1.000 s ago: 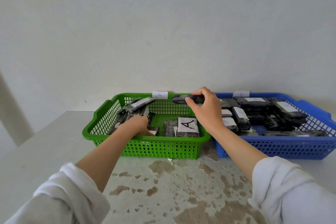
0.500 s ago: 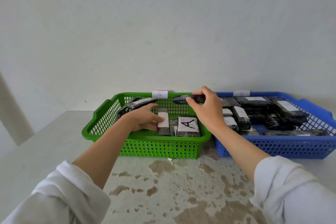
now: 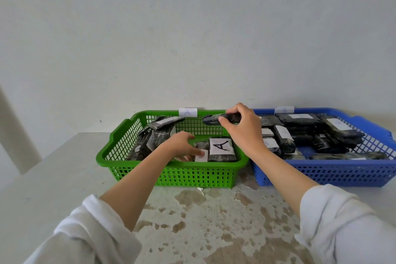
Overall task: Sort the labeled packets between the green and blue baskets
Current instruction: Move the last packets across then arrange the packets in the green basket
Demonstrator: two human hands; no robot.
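A green basket [image 3: 171,174] tagged "A" stands left of a blue basket [image 3: 334,174] tagged "B"; both hold several dark packets with white labels. My right hand [image 3: 242,127] is shut on a dark packet [image 3: 211,118] and holds it in the air above the green basket's right back part. My left hand [image 3: 182,146] lies low inside the green basket, fingers spread, fingertips on a small packet with a white label [image 3: 201,155]. Beside that one lies a packet marked with a big "A" [image 3: 221,149].
The baskets sit side by side against a white wall on a pale table [image 3: 53,178] whose surface is worn and stained in front of me. More packets lean in the green basket's left half [image 3: 154,133].
My left hand has slid from the green basket's left side toward the middle front and set a small white-labelled packet next to the "A" packet. My right hand has stayed put with its packet.
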